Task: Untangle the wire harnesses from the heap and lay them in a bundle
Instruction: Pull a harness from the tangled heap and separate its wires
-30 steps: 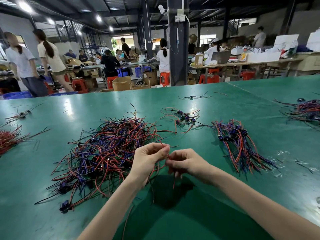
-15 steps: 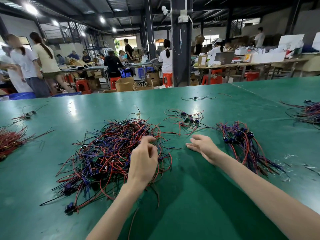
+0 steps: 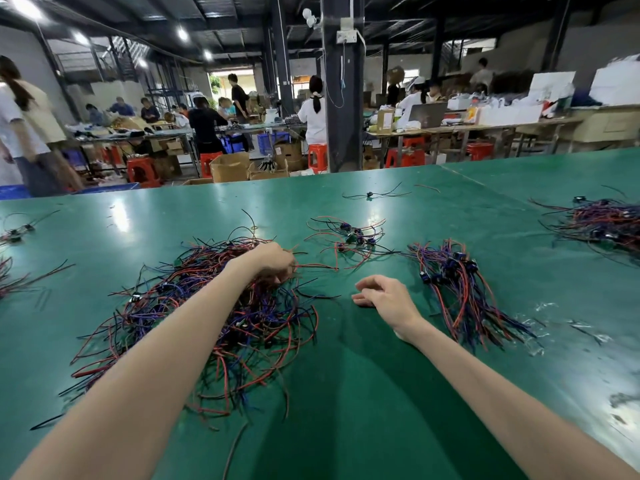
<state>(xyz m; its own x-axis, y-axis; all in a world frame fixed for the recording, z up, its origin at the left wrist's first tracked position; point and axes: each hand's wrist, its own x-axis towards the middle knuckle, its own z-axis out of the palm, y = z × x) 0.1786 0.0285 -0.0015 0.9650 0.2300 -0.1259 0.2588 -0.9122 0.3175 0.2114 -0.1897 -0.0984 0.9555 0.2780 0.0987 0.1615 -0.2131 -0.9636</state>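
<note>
A tangled heap of red, blue and black wire harnesses [image 3: 173,317] lies on the green table [image 3: 363,393], left of centre. My left hand [image 3: 270,261] reaches over the far right part of the heap, fingers curled down into the wires and gripping some. My right hand [image 3: 384,294] rests on the table to the right of the heap, fingers loosely bent and holding nothing. A laid-out bundle of harnesses [image 3: 460,292] lies just right of that hand. A small loose cluster of harnesses [image 3: 349,237] sits behind and between the two hands.
Another pile of harnesses [image 3: 602,223] lies at the far right, and red wires [image 3: 10,275] at the left edge. A single harness [image 3: 370,194] lies near the table's far edge. Clear plastic scraps [image 3: 554,327] lie at right. People work at benches behind.
My hands have parted. The left hand has moved forward into the far side of the heap, and the right hand has let go and come to rest on the table.
</note>
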